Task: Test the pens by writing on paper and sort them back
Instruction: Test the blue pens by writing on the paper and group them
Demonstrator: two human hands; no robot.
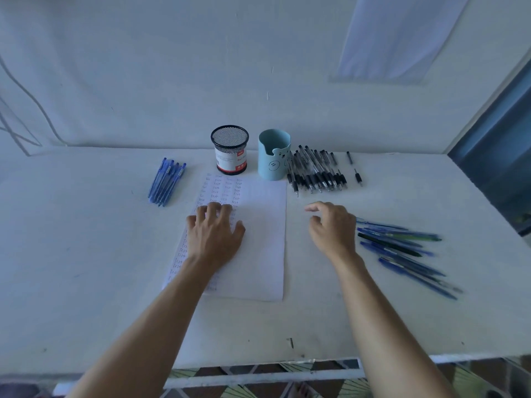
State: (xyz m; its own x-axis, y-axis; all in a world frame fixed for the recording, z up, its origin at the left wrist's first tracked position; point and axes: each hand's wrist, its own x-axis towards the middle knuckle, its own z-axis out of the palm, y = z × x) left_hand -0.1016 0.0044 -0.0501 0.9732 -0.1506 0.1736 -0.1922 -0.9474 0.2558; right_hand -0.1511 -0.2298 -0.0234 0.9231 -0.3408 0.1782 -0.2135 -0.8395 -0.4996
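While a tidy bundle of blue pens [167, 183] is lying at the far left of the white table [86, 254], well apart from everything else, the left hand [214, 231] is resting palm down on the sheet of paper [258, 239], its fingers straight and spread, pressing the left half of the page and gripping nothing. Columns of the handwritten word "Test" are showing above the fingertips and along the paper's left edge beside the wrist. Just behind the paper's top edge a black mesh cup [230, 149] with a red and white label is standing upright, and just to its right a light blue cup [273, 155] with a bear face is standing upright too. Close against the blue cup's right side, a pile of clear pens with black grips [316, 170] is lying in a rough row, with two small dark pieces [357, 177] lying apart to its right. The right hand [333, 228] is sitting just right of the paper, fingers loosely curled and apart, holding nothing; whether it is touching the table cannot be told. Right beside it, a loose fan of blue and green pens [402, 248] is lying scattered toward the table's right edge
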